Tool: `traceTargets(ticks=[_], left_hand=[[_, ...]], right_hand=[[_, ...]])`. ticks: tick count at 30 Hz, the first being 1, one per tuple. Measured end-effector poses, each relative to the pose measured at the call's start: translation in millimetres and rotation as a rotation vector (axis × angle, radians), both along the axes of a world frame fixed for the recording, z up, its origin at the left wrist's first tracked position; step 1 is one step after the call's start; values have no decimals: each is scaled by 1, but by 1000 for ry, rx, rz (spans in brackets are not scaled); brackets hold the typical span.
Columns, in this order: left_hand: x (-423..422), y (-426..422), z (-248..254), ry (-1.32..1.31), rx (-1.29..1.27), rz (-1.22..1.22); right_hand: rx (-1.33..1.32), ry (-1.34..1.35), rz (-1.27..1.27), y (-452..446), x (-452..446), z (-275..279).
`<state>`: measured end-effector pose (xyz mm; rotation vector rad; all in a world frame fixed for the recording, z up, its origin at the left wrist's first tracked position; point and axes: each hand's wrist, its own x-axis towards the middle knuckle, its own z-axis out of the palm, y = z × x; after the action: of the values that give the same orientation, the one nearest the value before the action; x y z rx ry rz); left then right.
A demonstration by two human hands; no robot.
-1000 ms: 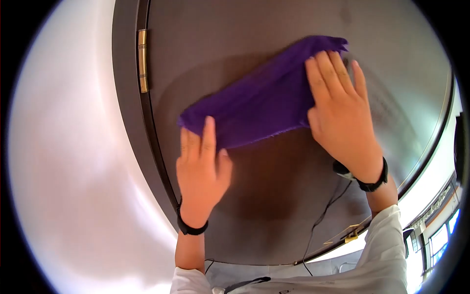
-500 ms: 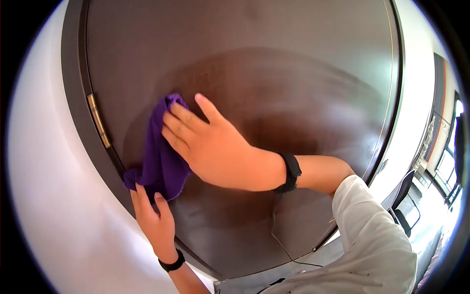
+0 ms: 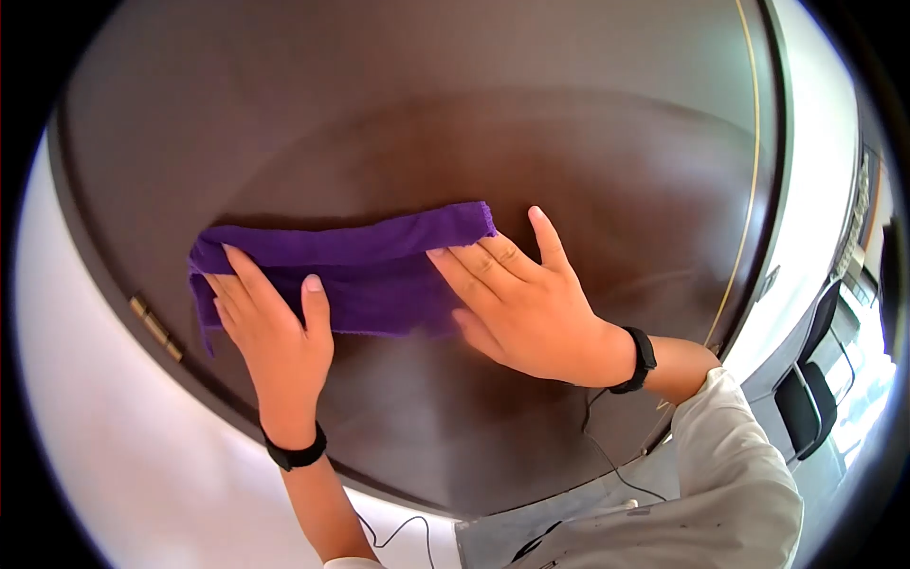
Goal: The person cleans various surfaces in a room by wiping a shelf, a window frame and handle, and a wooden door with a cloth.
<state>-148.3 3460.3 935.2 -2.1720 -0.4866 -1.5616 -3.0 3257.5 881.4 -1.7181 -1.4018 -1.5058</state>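
Observation:
A purple cloth (image 3: pixel 346 245) lies stretched sideways against a dark brown door (image 3: pixel 398 123), its upper part folded over. My left hand (image 3: pixel 280 346) presses on the cloth's left end, fingers extended on and into the fold, thumb lifted apart. At the right end, my right hand (image 3: pixel 536 308) keeps the cloth's corner under its fingertips, with the thumb pointing up and away. Part of the cloth's lower right edge is blurred. Both wrists wear black bands.
A brass hinge (image 3: pixel 156 327) sits on the door's left edge, beside a white wall (image 3: pixel 104 408). Thin black cables (image 3: pixel 607 453) hang below my right wrist and near the floor. A black chair (image 3: pixel 806 403) stands at the right.
The cloth has gone from bunched and steeply slanted near the hinge to spread nearly level. My left hand has moved up; my right hand has moved right. The view has shifted.

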Motion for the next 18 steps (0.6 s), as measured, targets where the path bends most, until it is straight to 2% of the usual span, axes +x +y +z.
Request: traceTargets(ticks=[7,12,18], left_hand=[[79,-86,38,67,66,-79],[140,-166,18,73,127,-78],[206,-258,-18,183,152,-227]], right_hand=[[131,102,-90,-67,61,-3],[233,210,-252,-133,101,-5],[331,303,-495,-205,148,-25]])
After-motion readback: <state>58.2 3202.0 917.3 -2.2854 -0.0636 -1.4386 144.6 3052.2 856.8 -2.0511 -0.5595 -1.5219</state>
